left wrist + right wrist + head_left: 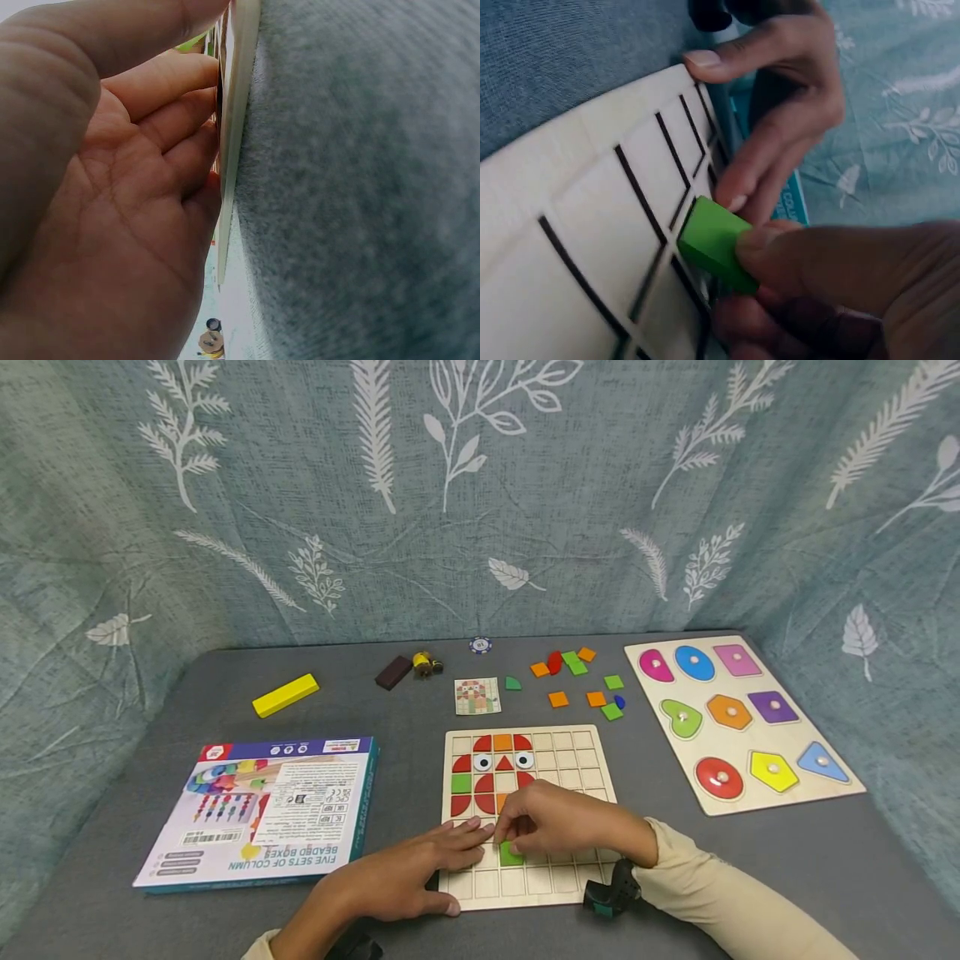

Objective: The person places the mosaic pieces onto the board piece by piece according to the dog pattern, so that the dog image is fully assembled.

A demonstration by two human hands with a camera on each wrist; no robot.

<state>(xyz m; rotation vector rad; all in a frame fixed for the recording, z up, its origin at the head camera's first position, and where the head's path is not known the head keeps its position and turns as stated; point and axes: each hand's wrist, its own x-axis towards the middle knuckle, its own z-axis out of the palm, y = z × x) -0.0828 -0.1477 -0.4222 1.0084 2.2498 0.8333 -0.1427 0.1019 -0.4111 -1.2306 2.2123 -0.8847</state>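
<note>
My right hand (558,818) pinches a green square tile (714,238) between thumb and fingers. The tile is tilted, its lower edge right at the grid lines of the wooden board (551,891). On the board's left edge rests my left hand (401,872), fingers extended over the lower cells and thumb at the near corner. Red curved pieces (461,805), a green square (461,783), an orange square (502,742) and two eye tiles (524,761) fill part of the upper left grid. My right hand hides some middle cells.
A small picture card (477,697) lies beyond the board, loose coloured tiles (558,699) to its right. A shape puzzle board (720,735) stands right, a boxed bead set (258,806) left. Farther back are a yellow block (286,696), dark block (393,672) and poker chip (480,645).
</note>
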